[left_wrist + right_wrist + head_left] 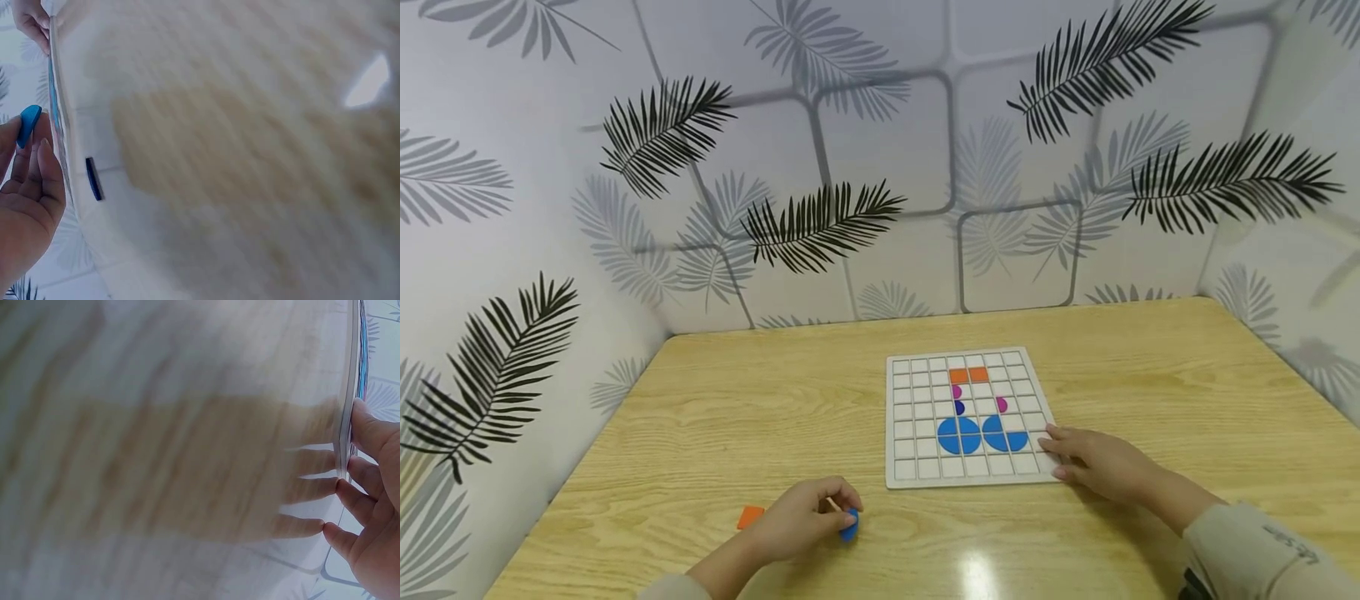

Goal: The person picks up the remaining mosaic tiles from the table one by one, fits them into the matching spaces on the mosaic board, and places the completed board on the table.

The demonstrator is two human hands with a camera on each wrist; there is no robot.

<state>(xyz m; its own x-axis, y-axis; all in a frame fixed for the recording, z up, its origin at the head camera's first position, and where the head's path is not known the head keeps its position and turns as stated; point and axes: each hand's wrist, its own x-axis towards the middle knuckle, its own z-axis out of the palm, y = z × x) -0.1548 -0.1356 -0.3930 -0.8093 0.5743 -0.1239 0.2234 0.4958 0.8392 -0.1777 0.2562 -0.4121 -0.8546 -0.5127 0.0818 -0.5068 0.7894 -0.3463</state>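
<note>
One blue piece (850, 527) is pinched between the thumb and forefinger of the left hand (797, 521) and is held near the front of the wooden table (760, 433), to the left of and apart from the gridded white board (898, 482). A loose orange square (750, 517) is seen on the tabletop just beside the left hand, on its outer side. The board's right edge, near its front corner, is touched by the fingertips of the right hand (1105, 463), whose fingers are extended and slightly spread.

On the board, two side-by-side orange tiles (978, 375) are set in the upper part of the grid. Below the left one, a magenta half-disc (957, 392) is placed, with a dark-blue half-disc (959, 407) directly beneath it; a second magenta half-disc (1002, 405) is located farther right. Lower down, a full blue disc (950, 444) is formed by four quarters, and beside it a three-quarter blue disc (992, 442) by three. The scene is backed by a leaf-patterned wall (895, 267).
</note>
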